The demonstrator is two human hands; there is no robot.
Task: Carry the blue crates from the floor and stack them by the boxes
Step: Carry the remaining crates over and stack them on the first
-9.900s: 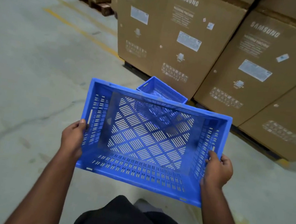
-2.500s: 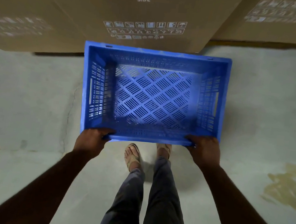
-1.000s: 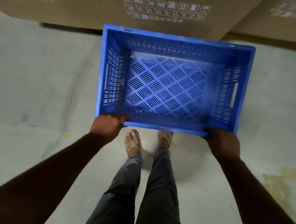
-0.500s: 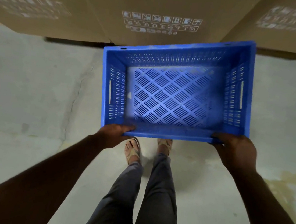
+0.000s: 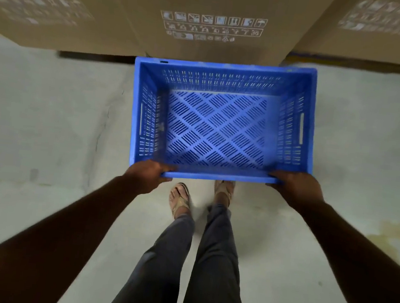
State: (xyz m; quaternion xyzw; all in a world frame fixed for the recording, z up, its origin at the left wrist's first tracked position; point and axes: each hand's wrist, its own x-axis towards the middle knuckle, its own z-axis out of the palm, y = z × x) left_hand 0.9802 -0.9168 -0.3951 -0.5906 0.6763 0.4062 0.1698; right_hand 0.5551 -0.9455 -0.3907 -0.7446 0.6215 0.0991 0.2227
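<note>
A blue slotted crate (image 5: 226, 80) fills the middle of the head view, seen from above, its far rim close to the brown cardboard boxes (image 5: 209, 9). My left hand (image 5: 148, 174) grips the near rim at its left corner. My right hand (image 5: 294, 187) grips the same rim at its right corner. The crate is empty and sits level. Whether another crate lies under it is hidden.
Tall cardboard boxes run across the top, with a dark pallet gap (image 5: 95, 56) beneath them. Grey concrete floor (image 5: 44, 122) spreads left and right, with a yellowish stain (image 5: 392, 238) at right. My feet in sandals (image 5: 180, 200) stand just behind the crate.
The crate was tilted with its right side raised half a second ago; now it lies level and square to the boxes. Both hands stay on the near rim.
</note>
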